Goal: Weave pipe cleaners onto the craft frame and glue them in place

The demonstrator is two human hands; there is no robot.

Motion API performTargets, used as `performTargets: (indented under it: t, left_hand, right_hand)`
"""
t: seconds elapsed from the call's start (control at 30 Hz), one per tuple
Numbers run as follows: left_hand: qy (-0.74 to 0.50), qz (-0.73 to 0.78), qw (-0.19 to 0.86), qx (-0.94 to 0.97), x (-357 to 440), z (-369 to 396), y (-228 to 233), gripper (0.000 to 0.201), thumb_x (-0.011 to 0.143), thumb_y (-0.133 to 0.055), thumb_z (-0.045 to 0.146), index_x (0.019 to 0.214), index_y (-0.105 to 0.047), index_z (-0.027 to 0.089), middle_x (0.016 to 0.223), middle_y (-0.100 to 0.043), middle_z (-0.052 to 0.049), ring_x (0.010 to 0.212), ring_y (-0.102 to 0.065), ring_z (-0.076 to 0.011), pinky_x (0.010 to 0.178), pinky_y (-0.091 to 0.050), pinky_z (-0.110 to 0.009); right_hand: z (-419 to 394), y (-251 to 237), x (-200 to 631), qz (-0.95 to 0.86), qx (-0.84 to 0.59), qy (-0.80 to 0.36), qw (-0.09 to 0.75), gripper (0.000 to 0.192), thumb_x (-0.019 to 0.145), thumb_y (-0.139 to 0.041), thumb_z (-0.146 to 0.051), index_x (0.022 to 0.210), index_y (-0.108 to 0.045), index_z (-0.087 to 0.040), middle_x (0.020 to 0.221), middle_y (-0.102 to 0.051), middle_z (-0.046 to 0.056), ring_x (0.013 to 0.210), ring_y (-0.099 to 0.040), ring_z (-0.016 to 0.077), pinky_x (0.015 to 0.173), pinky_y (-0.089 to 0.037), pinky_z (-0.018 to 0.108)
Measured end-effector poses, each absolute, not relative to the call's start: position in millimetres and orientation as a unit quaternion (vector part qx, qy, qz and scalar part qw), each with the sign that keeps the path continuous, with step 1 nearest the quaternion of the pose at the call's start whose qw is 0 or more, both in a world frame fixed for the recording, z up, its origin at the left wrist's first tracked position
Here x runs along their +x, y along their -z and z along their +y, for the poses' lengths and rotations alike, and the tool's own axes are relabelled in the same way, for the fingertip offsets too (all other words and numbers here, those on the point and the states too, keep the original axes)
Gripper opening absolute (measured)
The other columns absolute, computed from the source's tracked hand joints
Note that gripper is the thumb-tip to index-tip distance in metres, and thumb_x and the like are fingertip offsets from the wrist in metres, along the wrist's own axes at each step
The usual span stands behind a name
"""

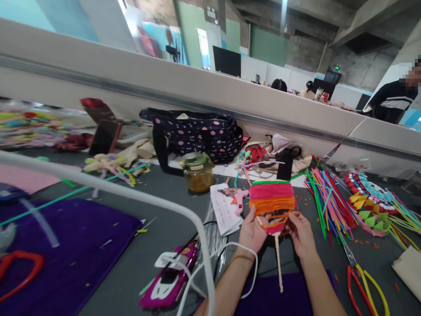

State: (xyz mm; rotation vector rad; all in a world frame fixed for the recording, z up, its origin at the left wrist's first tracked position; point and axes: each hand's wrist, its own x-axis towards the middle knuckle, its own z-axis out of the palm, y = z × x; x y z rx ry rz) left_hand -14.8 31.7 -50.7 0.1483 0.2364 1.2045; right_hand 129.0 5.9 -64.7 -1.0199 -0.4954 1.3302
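Observation:
In front of me is a hand fan [272, 193] made of pink, orange and green fuzzy strips, with a cream stick handle [279, 267] pointing down. Its lower part has gaps between loose orange strips. My left hand [252, 236] grips the fan's lower left edge, thumb on the front. My right hand [301, 232] is closed at the lower right edge, fingers pinching around the orange strip ends; exactly which strip is hidden. A pink glue gun [240, 201] lies just left of the fan, on a sheet of handwritten paper [223, 215].
Pipe cleaners [329, 197] and red-yellow scissors [358, 281] lie at right. Left are a glass jar [199, 173], a patterned bag [204, 136], a purple device [171, 281] and purple cloth [82, 245]. A white tube [158, 197] crosses the foreground. Beyond the partition, a person [393, 103] leans over.

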Motion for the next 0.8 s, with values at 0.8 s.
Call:
performTargets:
  t: [0.8]
  left_hand:
    - [-0.552,0.268,0.749,0.249,2,33,70,0.060,0.055,-0.081,0.011,0.108,-0.055,0.017,0.092,-0.072,-0.009,0.087,-0.068,-0.0246,0.081,-0.051,-0.038]
  right_hand:
    - [13,84,131,-0.155,-0.452,-0.510,0.715,0.030,0.054,-0.082,-0.025,0.073,-0.060,-0.018,0.070,-0.071,0.001,0.064,-0.065,0.0134,0.060,-0.051,0.023]
